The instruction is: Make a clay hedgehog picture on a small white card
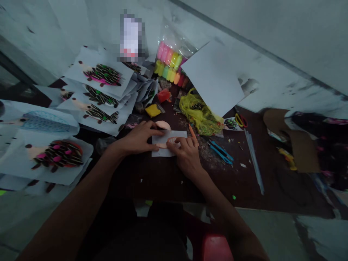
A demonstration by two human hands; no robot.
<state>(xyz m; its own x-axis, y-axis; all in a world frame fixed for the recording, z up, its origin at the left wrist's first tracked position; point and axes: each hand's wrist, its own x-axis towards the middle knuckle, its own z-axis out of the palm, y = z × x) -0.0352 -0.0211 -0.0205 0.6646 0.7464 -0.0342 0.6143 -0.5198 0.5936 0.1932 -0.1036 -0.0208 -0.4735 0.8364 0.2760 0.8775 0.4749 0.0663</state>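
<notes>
A small white sheet of paper [163, 152] lies on the dark table in front of me, with an orange crosshatched drawing [172, 140] on it. Pressed onto its left part is a thin strip of peach modelling clay [161, 145]. My left hand [138, 138] rests at the sheet's left edge, thumb and fingers apart. The bent fingers of my right hand [187, 150] are close together and press down at the clay strip's right end, over the drawing. A flat round of peach clay [163, 125] sits just beyond the sheet, by my left fingertips.
Hedgehog pictures [104, 76] are stacked at the left. Behind lie a yellow clay packet [153, 110], a bag of coloured clay [171, 59], a yellow-green plastic bag [201, 112] and white paper [214, 78]. Rightward are an orange pen [193, 133], blue cutter [221, 152] and scissors [241, 120].
</notes>
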